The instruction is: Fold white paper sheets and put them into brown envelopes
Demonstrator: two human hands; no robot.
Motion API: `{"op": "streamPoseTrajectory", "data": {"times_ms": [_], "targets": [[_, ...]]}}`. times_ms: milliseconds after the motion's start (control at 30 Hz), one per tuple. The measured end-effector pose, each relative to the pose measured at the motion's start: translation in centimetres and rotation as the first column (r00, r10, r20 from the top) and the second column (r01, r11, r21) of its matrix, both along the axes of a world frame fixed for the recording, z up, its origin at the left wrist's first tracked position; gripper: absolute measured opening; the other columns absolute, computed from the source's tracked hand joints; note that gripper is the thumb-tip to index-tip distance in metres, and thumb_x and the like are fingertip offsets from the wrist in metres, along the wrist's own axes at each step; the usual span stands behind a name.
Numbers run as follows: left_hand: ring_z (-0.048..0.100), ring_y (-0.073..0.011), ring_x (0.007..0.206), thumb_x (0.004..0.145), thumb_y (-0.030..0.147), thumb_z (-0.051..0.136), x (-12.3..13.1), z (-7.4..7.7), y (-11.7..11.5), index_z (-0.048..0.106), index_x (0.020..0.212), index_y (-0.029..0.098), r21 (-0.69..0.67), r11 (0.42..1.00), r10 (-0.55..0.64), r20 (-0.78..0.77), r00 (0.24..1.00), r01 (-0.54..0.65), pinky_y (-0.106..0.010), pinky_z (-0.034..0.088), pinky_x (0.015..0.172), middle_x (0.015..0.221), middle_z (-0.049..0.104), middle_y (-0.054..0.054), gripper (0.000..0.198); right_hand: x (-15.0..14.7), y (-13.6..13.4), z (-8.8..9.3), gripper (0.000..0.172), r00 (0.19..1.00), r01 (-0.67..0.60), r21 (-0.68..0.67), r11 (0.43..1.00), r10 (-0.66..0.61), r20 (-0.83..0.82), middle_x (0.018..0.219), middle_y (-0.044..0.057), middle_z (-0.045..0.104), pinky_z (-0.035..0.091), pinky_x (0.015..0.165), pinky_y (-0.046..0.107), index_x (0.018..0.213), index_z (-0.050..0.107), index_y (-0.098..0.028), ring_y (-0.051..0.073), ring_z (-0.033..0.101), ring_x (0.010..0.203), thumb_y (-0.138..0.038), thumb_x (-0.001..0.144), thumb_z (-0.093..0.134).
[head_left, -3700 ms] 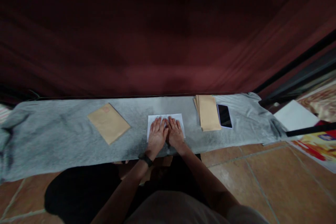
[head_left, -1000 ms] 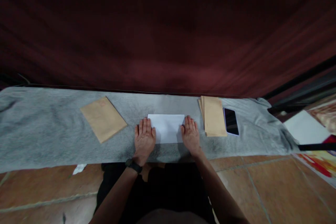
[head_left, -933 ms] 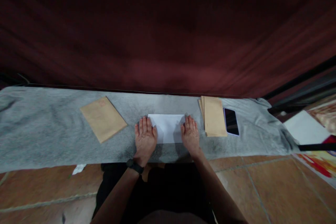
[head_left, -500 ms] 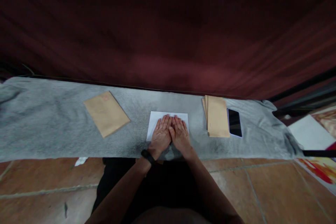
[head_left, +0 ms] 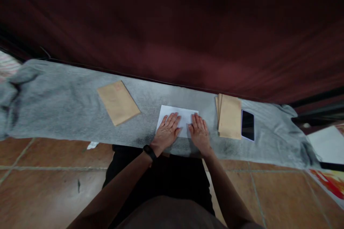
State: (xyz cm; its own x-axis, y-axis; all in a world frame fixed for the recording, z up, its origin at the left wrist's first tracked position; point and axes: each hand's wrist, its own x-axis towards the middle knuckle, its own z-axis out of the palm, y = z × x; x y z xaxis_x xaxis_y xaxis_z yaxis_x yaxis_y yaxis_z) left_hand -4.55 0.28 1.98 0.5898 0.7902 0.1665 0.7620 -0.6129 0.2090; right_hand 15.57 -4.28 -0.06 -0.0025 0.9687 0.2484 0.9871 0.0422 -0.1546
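A white sheet of paper [head_left: 185, 117] lies on the grey cloth in front of me. My left hand [head_left: 167, 130] rests flat on its left part, fingers stretched out. On the right edge of the sheet lies my right hand [head_left: 199, 131], also flat with the fingers extended. The two hands are apart, and bare paper shows between them. Part of the sheet is hidden under my palms. To the left, a brown envelope [head_left: 118, 103] lies at a slant. A small stack of brown envelopes [head_left: 230, 117] lies to the right of my right hand.
Grey cloth [head_left: 67, 107] covers the long narrow surface. A phone with a dark screen [head_left: 247, 125] lies beside the envelope stack. Behind hangs a dark red curtain [head_left: 172, 61]. A white scrap [head_left: 92, 145] is on the tiled floor [head_left: 53, 179].
My hands were side by side in the middle of the sheet; now they have slid apart toward its left and right sides. The camera view has shifted and tilted slightly.
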Motion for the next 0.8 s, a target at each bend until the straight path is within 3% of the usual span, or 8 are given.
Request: {"op": "streamPoseTrajectory", "data": {"times_ms": [167, 300, 400, 533, 633, 800], "targets": [[0.025, -0.0249, 0.155, 0.103, 0.037, 0.041, 0.2, 0.1, -0.1, 0.038, 0.156, 0.016, 0.001, 1.0, 0.015, -0.003, 1.0, -0.015, -0.048, 0.021, 0.128, 0.165, 0.035, -0.01, 0.057, 1.3, -1.0, -0.1, 0.055, 0.998, 0.065, 0.033, 0.997, -0.065, 0.005, 0.161, 0.017, 0.039, 0.03, 0.122, 0.05, 0.159, 0.031, -0.01, 0.027, 0.034, 0.151, -0.033, 0.109, 0.03], [0.024, -0.0252, 0.155, 0.104, 0.037, 0.039, 0.3, 0.2, -0.1, 0.038, 0.156, 0.015, 0.001, 1.0, 0.012, -0.004, 1.0, -0.012, -0.049, 0.02, 0.128, 0.164, 0.035, -0.01, 0.057, 0.6, -1.4, 0.5, 0.057, 0.987, 0.156, 0.067, 0.985, -0.152, -0.06, 0.163, 0.02, 0.034, 0.034, 0.119, 0.052, 0.16, 0.026, -0.007, 0.029, 0.028, 0.153, -0.031, 0.109, 0.03], [0.023, -0.026, 0.156, 0.105, 0.036, 0.037, 0.2, 0.3, -0.1, 0.038, 0.156, 0.013, 0.004, 1.0, 0.007, -0.009, 1.0, -0.007, -0.049, 0.019, 0.128, 0.165, 0.034, -0.011, 0.057, -1.8, -1.2, 1.4, 0.059, 0.988, 0.082, 0.059, 0.995, -0.073, -0.139, 0.167, 0.018, 0.026, 0.033, 0.121, 0.051, 0.163, 0.017, -0.009, 0.027, 0.023, 0.155, -0.03, 0.109, 0.029], [0.021, -0.0253, 0.156, 0.102, 0.026, 0.035, -0.1, 0.2, 0.1, 0.036, 0.157, 0.012, 0.009, 1.0, -0.027, -0.012, 1.0, 0.027, -0.049, 0.019, 0.128, 0.166, 0.032, -0.011, 0.056, -4.8, -0.7, 2.0, 0.059, 0.977, -0.097, -0.028, 0.995, 0.09, -0.191, 0.167, 0.012, 0.027, 0.031, 0.124, 0.047, 0.162, 0.023, -0.014, 0.024, 0.023, 0.156, -0.037, 0.108, 0.032], [0.022, -0.0237, 0.156, 0.101, 0.022, 0.034, -0.2, 0.0, 0.1, 0.034, 0.158, 0.012, 0.016, 1.0, -0.017, 0.0, 1.0, 0.017, -0.049, 0.021, 0.128, 0.165, 0.033, -0.011, 0.057, -5.2, -0.7, 1.6, 0.056, 0.986, -0.073, -0.043, 0.996, 0.066, -0.154, 0.164, 0.012, 0.034, 0.029, 0.125, 0.047, 0.161, 0.029, -0.014, 0.023, 0.028, 0.154, -0.035, 0.108, 0.034], [0.026, -0.025, 0.155, 0.104, 0.031, 0.032, -0.2, -0.2, -0.2, 0.033, 0.158, 0.009, 0.031, 0.997, 0.07, 0.038, 0.997, -0.071, -0.048, 0.025, 0.126, 0.163, 0.035, -0.014, 0.059, -3.3, -1.3, 0.7, 0.057, 0.996, -0.003, -0.031, 1.0, 0.001, -0.087, 0.164, 0.011, 0.035, 0.027, 0.124, 0.047, 0.159, 0.032, -0.015, 0.025, 0.034, 0.151, -0.036, 0.107, 0.038]]}}
